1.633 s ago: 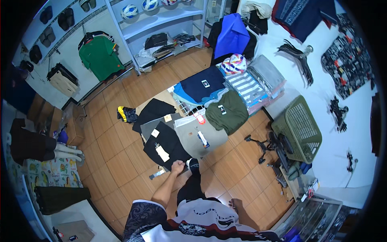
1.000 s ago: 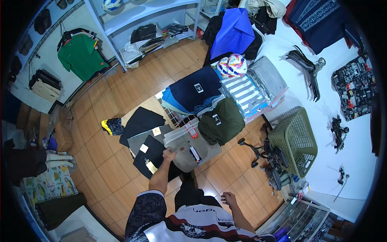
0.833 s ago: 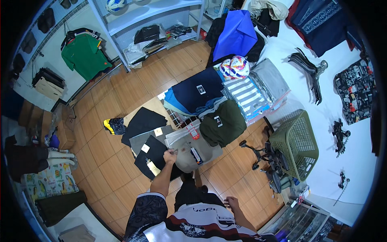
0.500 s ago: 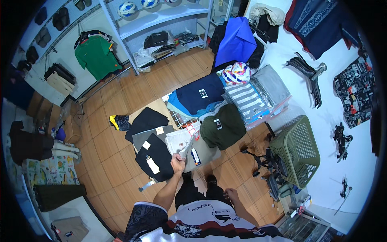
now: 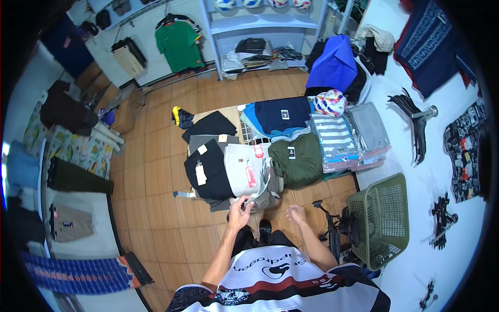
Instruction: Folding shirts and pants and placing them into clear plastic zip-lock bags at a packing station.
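Off-white folded trousers with red tags lie on the stack on the low display. Their near right corner is lifted and bent, showing grey and patterned cloth beside it. My left hand is closed at this near edge, pinching the trousers between thumb and fingers. My right hand hovers apart to the right, loosely curled with fingers somewhat apart and nothing visible in it. Black folded trousers with hanging tags lie left of the off-white pair. A dark green folded garment lies to the right.
Navy folded clothing, bagged striped garments and a colourful ball occupy the display's far and right parts. A green basket on a bicycle stands at my right. Shelves line the back wall.
The off-white trousers now lie flatter and spread out beside the black pair. My left hand has shifted to their near edge. My right hand has risen from my thigh toward the display.
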Demonstrator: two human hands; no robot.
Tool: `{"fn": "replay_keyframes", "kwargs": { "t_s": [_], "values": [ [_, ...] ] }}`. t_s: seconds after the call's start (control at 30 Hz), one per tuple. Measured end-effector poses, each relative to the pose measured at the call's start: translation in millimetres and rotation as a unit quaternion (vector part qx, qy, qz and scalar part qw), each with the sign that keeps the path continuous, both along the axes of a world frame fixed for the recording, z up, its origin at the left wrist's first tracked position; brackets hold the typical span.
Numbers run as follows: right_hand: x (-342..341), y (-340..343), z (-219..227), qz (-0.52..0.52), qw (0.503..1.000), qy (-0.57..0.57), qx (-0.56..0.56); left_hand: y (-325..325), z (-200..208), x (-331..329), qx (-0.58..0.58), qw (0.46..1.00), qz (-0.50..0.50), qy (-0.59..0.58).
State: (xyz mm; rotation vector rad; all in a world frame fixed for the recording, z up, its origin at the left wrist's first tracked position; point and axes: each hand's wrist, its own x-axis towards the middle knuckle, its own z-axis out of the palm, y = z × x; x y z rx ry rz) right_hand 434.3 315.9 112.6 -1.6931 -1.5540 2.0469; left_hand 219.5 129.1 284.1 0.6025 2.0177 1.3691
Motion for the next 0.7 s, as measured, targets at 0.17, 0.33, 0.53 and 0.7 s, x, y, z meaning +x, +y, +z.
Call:
{"fn": "replay_keyframes", "kwargs": {
  "t_s": [0.17, 0.33, 0.53, 0.7],
  "values": [
    [-37, 12, 17, 0.047, 0.999, -0.002, -0.014, -49, 45, 30, 0.09, 0.994, 0.033, 0.051],
    [-71, -4, 11, 0.132, 0.989, 0.045, -0.054, -110, 101, 48, 0.075, 0.992, 0.077, 0.063],
    [-115, -63, 16, 0.247, 0.889, 0.219, -0.316, -195, 121, 93, 0.077, 0.97, 0.202, 0.113],
    [-126, -140, 59, 0.322, 0.899, 0.179, -0.237, -282, 109, 159, 0.04, 0.919, 0.362, 0.153]
  ]
}}
